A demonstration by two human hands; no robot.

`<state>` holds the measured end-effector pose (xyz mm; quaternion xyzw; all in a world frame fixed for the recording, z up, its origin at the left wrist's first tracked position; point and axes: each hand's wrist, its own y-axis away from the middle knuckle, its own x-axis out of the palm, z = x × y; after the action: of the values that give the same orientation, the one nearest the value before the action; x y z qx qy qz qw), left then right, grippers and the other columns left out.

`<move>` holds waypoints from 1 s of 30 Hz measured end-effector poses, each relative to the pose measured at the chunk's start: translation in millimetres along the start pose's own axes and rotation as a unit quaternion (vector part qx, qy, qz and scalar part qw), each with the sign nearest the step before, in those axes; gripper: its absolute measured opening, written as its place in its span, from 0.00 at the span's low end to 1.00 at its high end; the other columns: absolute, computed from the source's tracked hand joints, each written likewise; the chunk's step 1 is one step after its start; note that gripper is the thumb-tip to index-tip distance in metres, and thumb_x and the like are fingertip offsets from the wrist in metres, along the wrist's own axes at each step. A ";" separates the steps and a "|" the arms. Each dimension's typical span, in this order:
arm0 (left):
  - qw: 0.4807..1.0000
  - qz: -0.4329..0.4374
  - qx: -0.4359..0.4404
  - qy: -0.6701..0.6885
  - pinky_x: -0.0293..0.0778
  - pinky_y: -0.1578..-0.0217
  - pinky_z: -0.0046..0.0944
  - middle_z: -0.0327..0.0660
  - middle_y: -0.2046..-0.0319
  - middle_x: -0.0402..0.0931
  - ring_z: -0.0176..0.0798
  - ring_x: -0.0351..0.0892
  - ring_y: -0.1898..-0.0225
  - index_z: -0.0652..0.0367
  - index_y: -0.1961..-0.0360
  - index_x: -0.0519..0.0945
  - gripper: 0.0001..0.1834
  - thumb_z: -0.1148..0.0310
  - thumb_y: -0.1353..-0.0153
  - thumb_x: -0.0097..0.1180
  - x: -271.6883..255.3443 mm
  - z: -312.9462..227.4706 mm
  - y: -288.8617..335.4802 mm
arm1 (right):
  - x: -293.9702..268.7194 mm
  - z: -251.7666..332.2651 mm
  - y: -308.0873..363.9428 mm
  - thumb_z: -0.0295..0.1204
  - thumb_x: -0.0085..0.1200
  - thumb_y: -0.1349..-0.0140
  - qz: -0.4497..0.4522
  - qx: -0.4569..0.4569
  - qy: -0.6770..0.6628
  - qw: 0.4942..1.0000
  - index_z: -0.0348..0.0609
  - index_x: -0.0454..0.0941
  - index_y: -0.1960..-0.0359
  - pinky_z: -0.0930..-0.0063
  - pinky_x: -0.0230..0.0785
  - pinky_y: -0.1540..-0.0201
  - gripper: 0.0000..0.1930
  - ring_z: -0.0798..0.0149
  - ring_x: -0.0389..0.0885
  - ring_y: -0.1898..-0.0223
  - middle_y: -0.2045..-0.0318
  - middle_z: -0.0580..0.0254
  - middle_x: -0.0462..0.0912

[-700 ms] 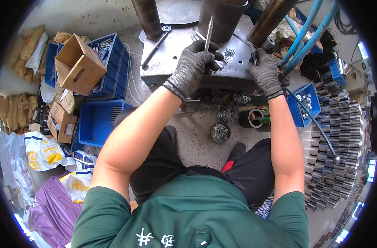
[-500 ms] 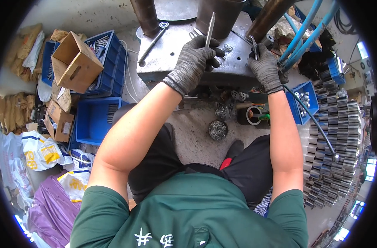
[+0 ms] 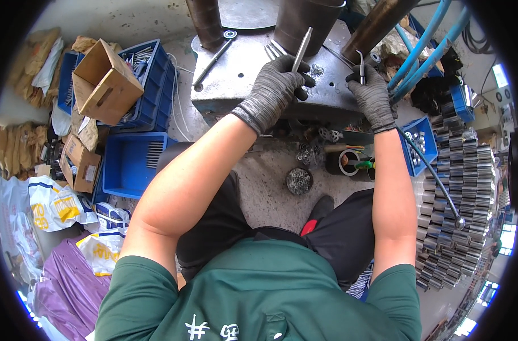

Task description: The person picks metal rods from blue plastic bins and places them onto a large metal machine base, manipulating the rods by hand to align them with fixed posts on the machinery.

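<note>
Left hand (image 3: 276, 85), gloved in grey, closed around a slim metal rod (image 3: 302, 50) held upright over the steel press table (image 3: 242, 74). Right hand (image 3: 372, 94), gloved alike, pinched shut on a small bent metal tool (image 3: 361, 59) near the table's right edge. Both hands working close below the dark cylindrical ram (image 3: 304, 20); what lies under the fingers hidden from view.

Judged mid-job: tall stacks of finished-looking metal parts (image 3: 458, 187) ranked to the right, a small tin of washers (image 3: 299, 181) on the floor between the knees, more loose rings under the table's lip. Blue crate (image 3: 131, 165) at left nearly bare, a second blue crate (image 3: 151, 79) behind it holding metal pieces beneath an open cardboard box (image 3: 103, 82). Share done against share left impossible to tell.

Room tight. Two press columns (image 3: 205, 20) and the ram hemming the hands from above, blue hoses (image 3: 423, 51) crossing at right, a long wrench (image 3: 213, 57) lying on the table's left part. Front edge of the table just beneath the wrists; open floor only between the legs.
</note>
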<state>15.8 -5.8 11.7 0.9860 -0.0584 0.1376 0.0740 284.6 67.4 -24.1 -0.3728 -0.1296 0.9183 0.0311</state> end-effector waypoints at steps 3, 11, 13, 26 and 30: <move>1.000 -0.002 -0.006 0.002 0.75 0.73 0.28 0.46 0.62 0.87 0.30 0.82 0.75 0.66 0.46 0.78 0.16 0.79 0.36 0.54 2.3 0.3 -0.6 | -3.7 -3.6 0.5 0.26 0.65 0.44 0.026 0.018 -0.110 0.993 0.38 0.80 0.50 0.69 0.75 0.52 0.18 0.65 0.82 0.61 0.63 0.59 0.86; 1.000 0.015 -0.004 -0.002 0.78 0.69 0.29 0.42 0.64 0.86 0.29 0.80 0.73 0.64 0.47 0.80 0.16 0.75 0.36 0.60 11.2 9.5 -6.4 | -4.2 22.2 12.8 0.21 0.64 0.43 0.017 0.042 -0.201 0.979 0.39 0.79 0.50 0.72 0.75 0.52 0.18 0.68 0.83 0.60 0.62 0.62 0.86; 1.000 0.005 0.022 -0.018 0.80 0.60 0.33 0.39 0.62 0.85 0.32 0.81 0.63 0.63 0.46 0.80 0.17 0.72 0.36 0.63 10.1 11.9 -1.3 | 1.8 48.9 27.8 0.20 0.65 0.42 0.040 0.016 -0.377 0.925 0.40 0.79 0.50 0.74 0.75 0.54 0.18 0.69 0.83 0.61 0.62 0.63 0.86; 0.989 0.035 0.064 0.126 0.81 0.57 0.38 0.44 0.67 0.85 0.36 0.84 0.62 0.61 0.58 0.85 0.16 0.79 0.51 0.67 90.7 35.1 -4.9 | -45.9 -33.4 65.8 0.20 0.63 0.40 0.086 0.036 -0.417 0.904 0.41 0.74 0.35 0.64 0.65 0.29 0.29 0.57 0.74 0.34 0.34 0.55 0.74; 0.987 0.017 0.098 0.122 0.79 0.60 0.41 0.47 0.66 0.85 0.40 0.84 0.61 0.62 0.54 0.83 0.19 0.84 0.49 0.61 122.7 53.1 -26.6 | -63.8 -51.3 50.6 0.33 0.61 0.32 0.115 0.151 -0.494 0.849 0.41 0.76 0.38 0.66 0.69 0.34 0.22 0.60 0.80 0.41 0.41 0.56 0.82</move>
<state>150.5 0.1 -7.9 0.9631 -0.0514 0.2633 -0.0191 368.1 19.8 -29.4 0.1268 0.0560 0.9865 -0.0874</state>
